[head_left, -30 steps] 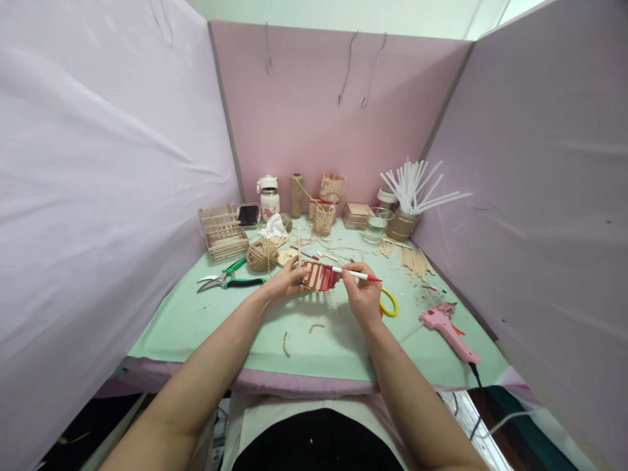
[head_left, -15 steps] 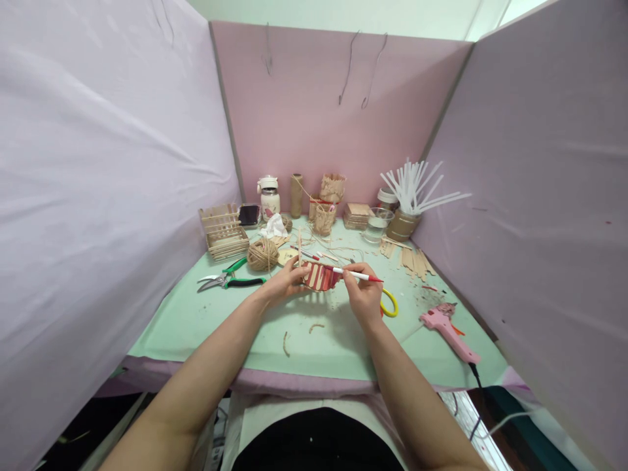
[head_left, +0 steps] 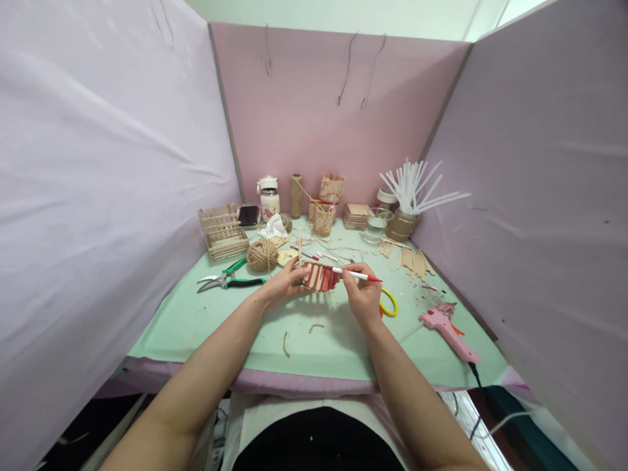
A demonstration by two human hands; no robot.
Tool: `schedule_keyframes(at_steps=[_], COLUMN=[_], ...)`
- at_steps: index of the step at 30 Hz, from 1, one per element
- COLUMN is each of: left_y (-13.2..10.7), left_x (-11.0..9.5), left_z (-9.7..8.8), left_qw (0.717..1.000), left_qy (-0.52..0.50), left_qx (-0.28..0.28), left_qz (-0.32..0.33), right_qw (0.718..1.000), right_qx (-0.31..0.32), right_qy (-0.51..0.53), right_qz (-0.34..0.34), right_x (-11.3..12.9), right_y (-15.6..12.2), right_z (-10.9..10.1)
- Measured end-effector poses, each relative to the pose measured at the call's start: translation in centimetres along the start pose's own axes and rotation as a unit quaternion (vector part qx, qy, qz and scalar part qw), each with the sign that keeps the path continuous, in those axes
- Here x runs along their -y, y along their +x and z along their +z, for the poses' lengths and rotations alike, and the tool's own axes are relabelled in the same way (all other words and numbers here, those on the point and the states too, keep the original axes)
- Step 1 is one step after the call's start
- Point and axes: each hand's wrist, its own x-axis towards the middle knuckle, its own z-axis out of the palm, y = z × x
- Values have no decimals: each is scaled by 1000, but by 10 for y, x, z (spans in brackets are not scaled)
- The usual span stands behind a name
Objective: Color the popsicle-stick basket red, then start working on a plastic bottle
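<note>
My left hand [head_left: 283,282] is closed round a small craft piece [head_left: 320,277] made of wooden sticks, partly coloured red, and holds it a little above the green table [head_left: 206,320]. My right hand [head_left: 362,294] pinches a red marker [head_left: 354,275] that lies across the top of the piece, its red end pointing right. A single bare stick stands up from the piece's left side. The marker's tip is hidden by the piece.
Green-handled pliers [head_left: 226,280] and a ball of twine [head_left: 262,254] lie to the left, a stick crate [head_left: 223,232] behind them. A pink glue gun [head_left: 447,327] and yellow-handled scissors [head_left: 389,302] lie to the right. Jars, loose sticks and white glue sticks [head_left: 415,186] line the back.
</note>
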Motion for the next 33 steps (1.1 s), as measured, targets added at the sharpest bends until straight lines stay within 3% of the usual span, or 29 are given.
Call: schedule_keyframes(at_steps=[33], left_y=[-1], left_x=[0], left_z=[1], left_qw=[1000], left_qy=[0], left_qx=[1], left_qz=[4], right_qw=[1000], right_qx=[5], right_qy=[-1], right_qz=[12], right_x=[-4], right_y=[-1], right_z=[0])
